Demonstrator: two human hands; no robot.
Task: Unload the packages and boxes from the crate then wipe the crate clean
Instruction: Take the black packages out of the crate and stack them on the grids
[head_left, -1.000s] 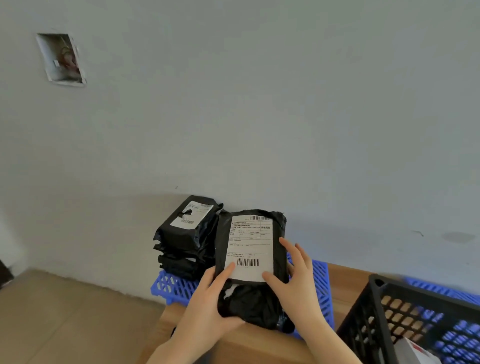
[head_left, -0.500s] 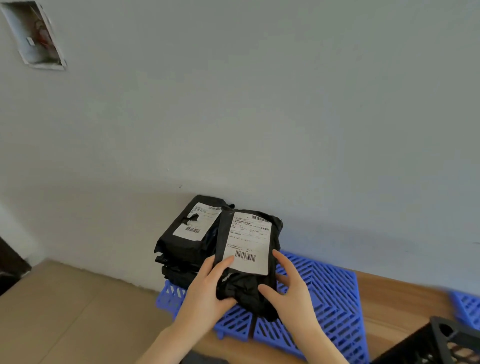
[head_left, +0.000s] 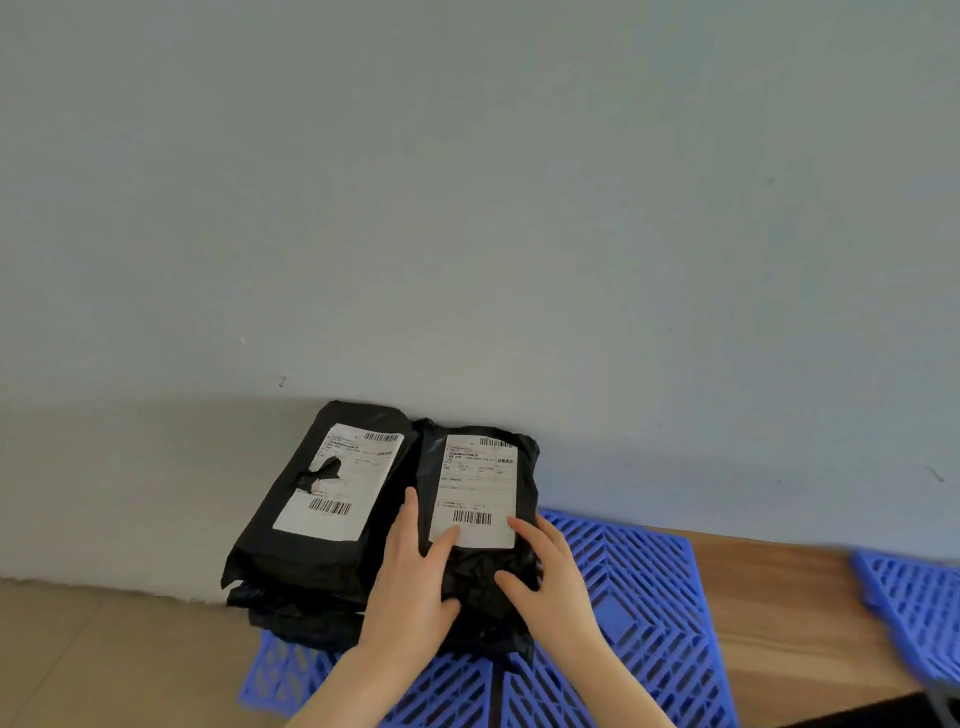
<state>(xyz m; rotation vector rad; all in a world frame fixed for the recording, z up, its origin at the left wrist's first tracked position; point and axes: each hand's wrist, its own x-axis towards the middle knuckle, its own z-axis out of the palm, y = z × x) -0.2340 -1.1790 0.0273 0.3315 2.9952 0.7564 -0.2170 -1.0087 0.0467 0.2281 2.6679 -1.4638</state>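
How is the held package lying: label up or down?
Label up: the package shows its white label and barcodes to the camera; left hand and right hand hold its sides.

Left hand (head_left: 410, 597) and right hand (head_left: 556, 587) hold black package (head_left: 478, 493)
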